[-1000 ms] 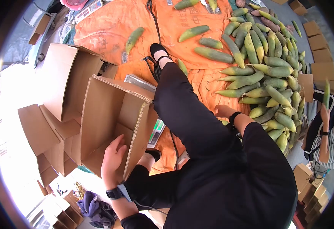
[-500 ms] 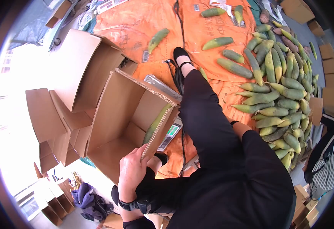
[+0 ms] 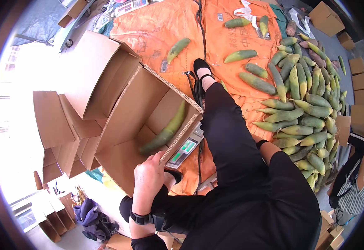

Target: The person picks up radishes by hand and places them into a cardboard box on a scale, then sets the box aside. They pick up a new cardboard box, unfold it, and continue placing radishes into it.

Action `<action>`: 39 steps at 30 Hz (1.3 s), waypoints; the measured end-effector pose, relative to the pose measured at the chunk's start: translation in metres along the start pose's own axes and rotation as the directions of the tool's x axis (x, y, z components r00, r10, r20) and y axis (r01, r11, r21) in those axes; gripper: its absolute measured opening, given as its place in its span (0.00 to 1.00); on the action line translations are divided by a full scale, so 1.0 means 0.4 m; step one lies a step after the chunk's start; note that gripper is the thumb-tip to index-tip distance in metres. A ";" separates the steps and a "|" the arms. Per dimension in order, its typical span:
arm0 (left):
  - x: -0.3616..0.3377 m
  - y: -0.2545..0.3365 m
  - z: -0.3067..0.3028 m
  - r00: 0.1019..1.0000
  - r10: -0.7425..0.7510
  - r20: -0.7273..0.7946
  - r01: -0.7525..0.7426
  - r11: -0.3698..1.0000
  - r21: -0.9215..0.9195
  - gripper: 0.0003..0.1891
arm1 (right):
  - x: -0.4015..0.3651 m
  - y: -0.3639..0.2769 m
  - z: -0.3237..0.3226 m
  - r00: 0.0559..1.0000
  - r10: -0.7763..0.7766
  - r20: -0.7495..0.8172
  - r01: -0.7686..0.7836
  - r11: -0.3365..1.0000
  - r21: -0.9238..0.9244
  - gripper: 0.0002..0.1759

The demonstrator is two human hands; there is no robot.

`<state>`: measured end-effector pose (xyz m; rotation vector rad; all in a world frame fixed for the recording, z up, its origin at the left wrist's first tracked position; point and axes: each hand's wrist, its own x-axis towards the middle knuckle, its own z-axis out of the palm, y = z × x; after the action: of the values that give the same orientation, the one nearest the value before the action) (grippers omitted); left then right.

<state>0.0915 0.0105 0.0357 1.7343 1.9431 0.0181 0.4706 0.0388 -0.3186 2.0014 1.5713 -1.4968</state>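
Note:
My left hand point(image 3: 148, 183) grips the near edge of an open cardboard box point(image 3: 123, 112), thumb outside and fingers over the rim. One long green-yellow shoot point(image 3: 165, 131) lies slanted inside the box against its right wall. The box rests on a flat scale point(image 3: 185, 148) with a green display. Only my right forearm point(image 3: 268, 149) with a dark wristband shows; the hand itself is hidden behind my black-trousered leg point(image 3: 227, 129), close to the pile of shoots point(image 3: 306, 112).
An orange sheet point(image 3: 161, 29) covers the ground, with loose shoots scattered on it. More open cardboard boxes point(image 3: 94, 71) stand at the left, small boxes point(image 3: 359, 66) at the right. Another person point(image 3: 354, 183) sits at the right edge.
A green shoot now lies in the box, which was empty one second ago. My left hand shifted from the box's inner wall to its near edge. My right hand left the pile and went out of sight.

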 end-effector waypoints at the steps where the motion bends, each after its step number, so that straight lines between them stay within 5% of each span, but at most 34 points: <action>1: -0.001 -0.001 0.001 1.000 -0.020 -0.017 0.020 1.000 -0.013 0.15 | -0.017 -0.005 -0.018 0.999 0.031 -0.025 -0.030 0.998 0.047 0.21; 5: -0.002 -0.011 -0.011 1.000 0.021 -0.003 -0.021 0.999 -0.039 0.17 | -0.098 -0.010 -0.138 0.981 0.145 -0.127 -0.096 0.938 0.333 0.21; 8: -0.001 -0.026 -0.014 0.994 0.108 -0.024 -0.110 0.973 -0.201 0.19 | -0.131 -0.029 -0.247 0.928 0.153 -0.341 0.121 0.741 0.661 0.25; 11: 0.014 -0.070 -0.013 0.993 0.032 -0.112 -0.082 0.872 -0.483 0.24 | -0.154 -0.077 -0.377 0.826 0.089 -0.557 0.396 0.612 0.685 0.25; 16: 0.009 -0.073 -0.036 0.950 0.030 -0.311 -0.180 0.867 -0.465 0.28 | -0.341 -0.332 -0.547 0.680 -0.055 -0.731 0.729 0.155 0.666 0.22; 20: 0.001 -0.041 -0.052 0.875 0.024 -0.484 -0.239 0.891 -0.387 0.35 | -0.458 -0.546 -0.544 0.597 -0.309 -0.740 0.764 -0.062 0.642 0.20; 24: -0.008 -0.038 -0.054 0.810 0.121 -0.574 -0.380 0.853 -0.356 0.43 | -0.507 -0.748 -0.399 0.552 -0.605 -0.574 0.678 -0.075 0.731 0.17; 26: -0.015 -0.025 -0.053 0.790 0.130 -0.599 -0.426 0.819 -0.384 0.48 | -0.517 -0.829 -0.303 0.579 -0.695 -0.426 0.635 0.058 0.770 0.18; 28: -0.015 -0.051 -0.044 0.819 0.136 -0.558 -0.448 0.758 -0.474 0.47 | -0.527 -0.880 -0.211 0.541 -0.781 -0.313 0.608 0.106 0.787 0.21; 29: -0.005 -0.101 -0.027 0.881 0.002 -0.474 -0.348 0.681 -0.645 0.43 | -0.514 -0.899 -0.157 0.515 -0.796 -0.319 0.641 0.110 0.759 0.21; 31: -0.015 -0.120 -0.049 0.943 0.010 -0.332 -0.255 0.664 -0.703 0.34 | -0.518 -0.908 -0.122 0.582 -0.783 -0.221 0.590 0.220 0.777 0.21; 32: -0.019 -0.123 -0.052 0.963 -0.009 -0.270 -0.210 0.605 -0.768 0.32 | -0.510 -0.907 -0.115 0.586 -0.778 -0.227 0.591 0.219 0.776 0.21; 34: -0.025 -0.138 -0.060 0.963 0.003 -0.271 -0.214 0.618 -0.756 0.30 | -0.516 -0.900 -0.132 0.413 -0.764 -0.496 0.882 0.201 0.426 0.21; 36: -0.012 -0.159 -0.058 0.962 0.014 -0.271 -0.220 0.624 -0.750 0.28 | -0.516 -0.864 -0.184 0.272 -0.747 -0.606 0.962 0.191 0.196 0.16; 38: 0.003 -0.188 -0.055 0.985 -0.114 -0.133 -0.008 0.728 -0.685 0.27 | -0.541 -0.820 -0.273 0.429 -0.704 -0.567 0.881 0.187 0.435 0.13; 39: 0.004 -0.167 -0.052 0.983 -0.174 -0.062 0.074 0.680 -0.729 0.25 | -0.525 -0.791 -0.302 0.449 -0.663 -0.599 0.883 0.227 0.410 0.13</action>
<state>0.0218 0.0071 0.0298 1.0710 1.7684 0.7721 0.2992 0.1219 0.0313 1.7735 2.8139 -2.5750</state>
